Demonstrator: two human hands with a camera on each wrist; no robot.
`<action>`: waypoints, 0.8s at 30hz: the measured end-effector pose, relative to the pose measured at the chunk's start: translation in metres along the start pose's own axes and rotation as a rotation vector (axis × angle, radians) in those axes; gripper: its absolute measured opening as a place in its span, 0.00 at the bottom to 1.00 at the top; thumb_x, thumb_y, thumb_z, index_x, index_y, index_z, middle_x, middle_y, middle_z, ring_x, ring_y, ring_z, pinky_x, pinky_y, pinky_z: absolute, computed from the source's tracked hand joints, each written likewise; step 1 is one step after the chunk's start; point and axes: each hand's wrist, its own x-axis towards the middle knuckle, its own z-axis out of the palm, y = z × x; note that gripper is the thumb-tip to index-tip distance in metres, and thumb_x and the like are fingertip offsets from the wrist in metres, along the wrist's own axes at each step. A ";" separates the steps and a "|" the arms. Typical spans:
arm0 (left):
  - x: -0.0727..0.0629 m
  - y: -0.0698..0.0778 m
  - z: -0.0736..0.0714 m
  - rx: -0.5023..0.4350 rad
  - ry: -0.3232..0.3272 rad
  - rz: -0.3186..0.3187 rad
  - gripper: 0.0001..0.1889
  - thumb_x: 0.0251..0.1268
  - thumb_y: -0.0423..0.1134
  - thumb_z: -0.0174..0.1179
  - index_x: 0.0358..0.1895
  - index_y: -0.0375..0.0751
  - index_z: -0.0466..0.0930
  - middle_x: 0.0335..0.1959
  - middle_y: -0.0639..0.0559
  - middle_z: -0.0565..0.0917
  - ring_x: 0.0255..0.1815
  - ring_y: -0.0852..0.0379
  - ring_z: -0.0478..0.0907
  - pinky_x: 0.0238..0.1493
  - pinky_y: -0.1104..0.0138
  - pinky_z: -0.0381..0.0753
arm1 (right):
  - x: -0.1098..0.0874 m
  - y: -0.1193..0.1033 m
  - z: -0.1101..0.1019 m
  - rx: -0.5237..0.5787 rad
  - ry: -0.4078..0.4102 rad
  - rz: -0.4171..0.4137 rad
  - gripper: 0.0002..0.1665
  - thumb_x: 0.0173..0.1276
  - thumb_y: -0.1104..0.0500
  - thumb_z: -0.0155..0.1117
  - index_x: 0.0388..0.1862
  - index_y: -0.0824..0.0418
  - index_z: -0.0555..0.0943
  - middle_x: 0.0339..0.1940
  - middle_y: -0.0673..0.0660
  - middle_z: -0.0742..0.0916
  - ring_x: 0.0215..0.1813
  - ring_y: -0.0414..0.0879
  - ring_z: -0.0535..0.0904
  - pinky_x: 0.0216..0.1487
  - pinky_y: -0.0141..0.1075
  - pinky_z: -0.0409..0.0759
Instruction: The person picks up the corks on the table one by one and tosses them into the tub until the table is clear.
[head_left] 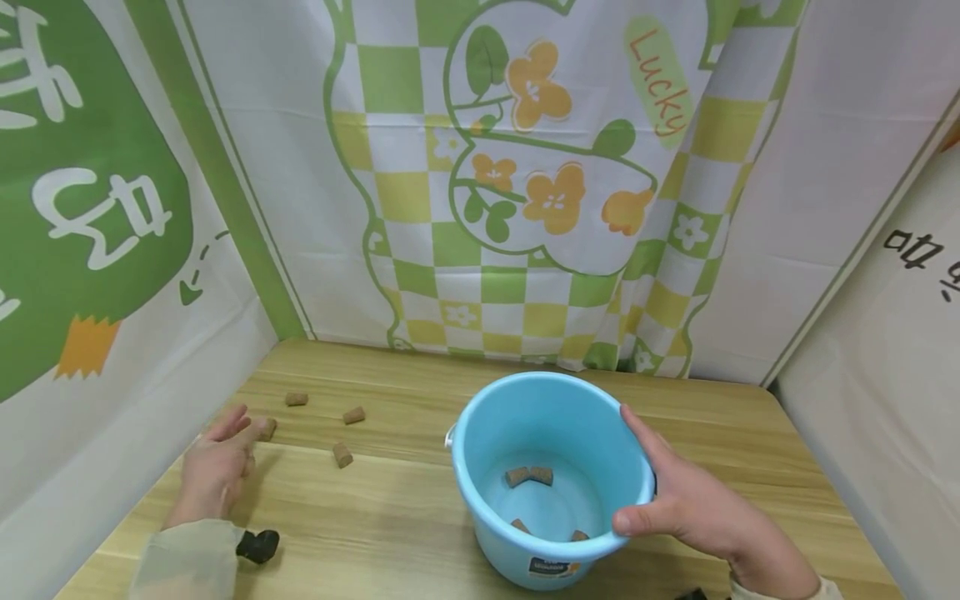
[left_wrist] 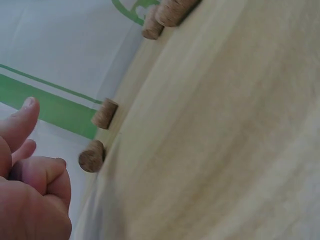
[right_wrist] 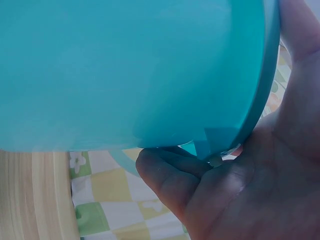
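A light blue bucket (head_left: 480,500) stands upright on the table, with several corks (head_left: 540,475) on its floor. My right hand (head_left: 697,500) grips the bucket's right rim, thumb near the front and fingers along the outside, as the right wrist view also shows. At the left, my left hand (head_left: 217,467) reaches over the table beside a cork (head_left: 267,429). In the left wrist view, that hand (left_wrist: 35,195) appears apart from the nearest cork (left_wrist: 91,156) and holds nothing visible. Three more corks lie to its right, among them one cork (head_left: 342,455) nearer the bucket.
The wooden table (head_left: 375,517) meets a patterned curtain (head_left: 480,300) at the back and printed fabric walls on both sides. A white handle joint (head_left: 449,436) sticks out at the bucket's left. A black object (head_left: 258,546) sits by the left cuff.
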 end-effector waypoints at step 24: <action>0.027 -0.016 0.002 0.277 0.096 -0.050 0.39 0.67 0.44 0.67 0.78 0.47 0.59 0.73 0.43 0.65 0.13 0.66 0.62 0.14 0.70 0.66 | 0.001 0.002 -0.001 0.030 -0.009 0.015 0.72 0.58 0.53 0.79 0.83 0.49 0.35 0.77 0.68 0.55 0.59 0.58 0.73 0.51 0.40 0.76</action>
